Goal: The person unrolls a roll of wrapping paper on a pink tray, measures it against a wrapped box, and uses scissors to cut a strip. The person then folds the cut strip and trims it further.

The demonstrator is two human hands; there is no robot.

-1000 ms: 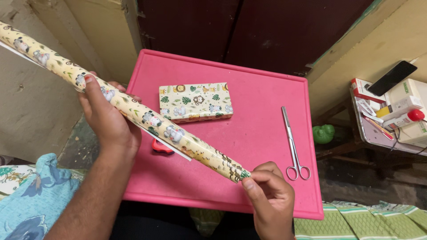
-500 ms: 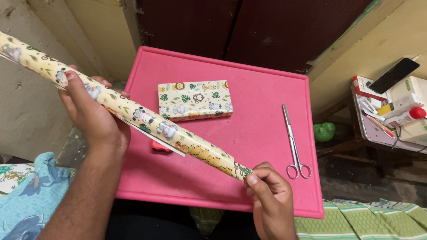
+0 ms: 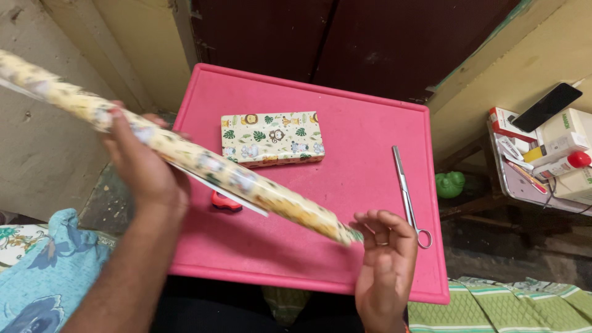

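Pink tray (image 3: 345, 123) on the lap, dark door behind.
Held slanting over the tray's left edge: a roll of animal-print wrapping paper (image 3: 185, 154), gripped mid-length by the left hand (image 3: 145, 169). Right hand (image 3: 385, 259) loosely open at the roll's near end, fingers spread beside it. Wrapped box (image 3: 272, 139) and scissors (image 3: 407, 194) flat on the tray.

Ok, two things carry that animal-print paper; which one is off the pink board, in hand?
The long roll, gripped by the left hand. The wrapped box lies flat on the board.
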